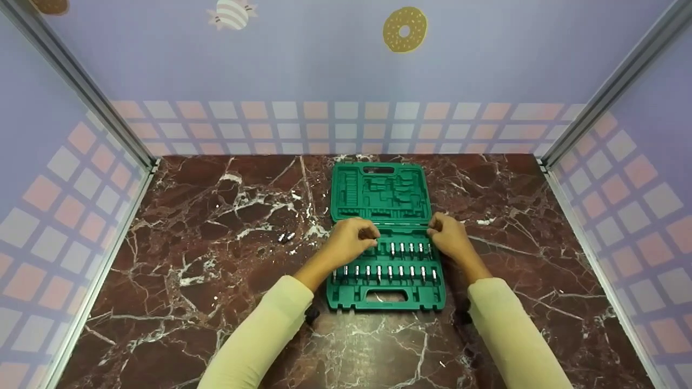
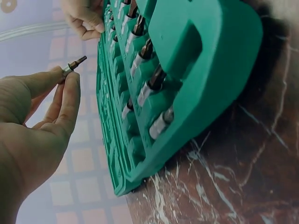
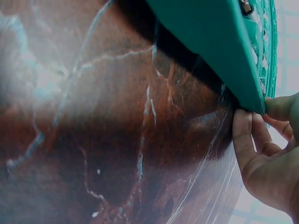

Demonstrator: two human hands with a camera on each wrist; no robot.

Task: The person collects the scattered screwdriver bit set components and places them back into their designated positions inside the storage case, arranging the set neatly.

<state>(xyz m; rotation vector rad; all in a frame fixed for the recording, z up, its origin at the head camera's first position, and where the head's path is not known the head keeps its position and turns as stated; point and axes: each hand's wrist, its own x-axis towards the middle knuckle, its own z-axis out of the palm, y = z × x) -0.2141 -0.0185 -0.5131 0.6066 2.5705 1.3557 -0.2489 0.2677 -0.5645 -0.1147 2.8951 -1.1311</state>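
My left hand (image 1: 348, 242) pinches a small bit socket (image 2: 70, 68) between thumb and fingertips, its dark tip pointing away from the hand. The hand is above the left part of the open green tool case (image 1: 346, 297). Two rows of silver bit sockets (image 1: 389, 272) sit in the case's near half; the upper row shows them on its right side, and my left hand covers part of its left side. At the case's right edge my right hand (image 1: 450, 236) grips the rim, the thumb on one side and fingers on the other in the right wrist view.
Two loose bit sockets (image 1: 286, 237) lie on the dark marbled table (image 1: 216, 281), left of the case. The case's moulded lid (image 1: 378, 189) lies folded back toward the rear wall (image 1: 303, 65). Side walls (image 1: 48, 178) bound the table left and right.
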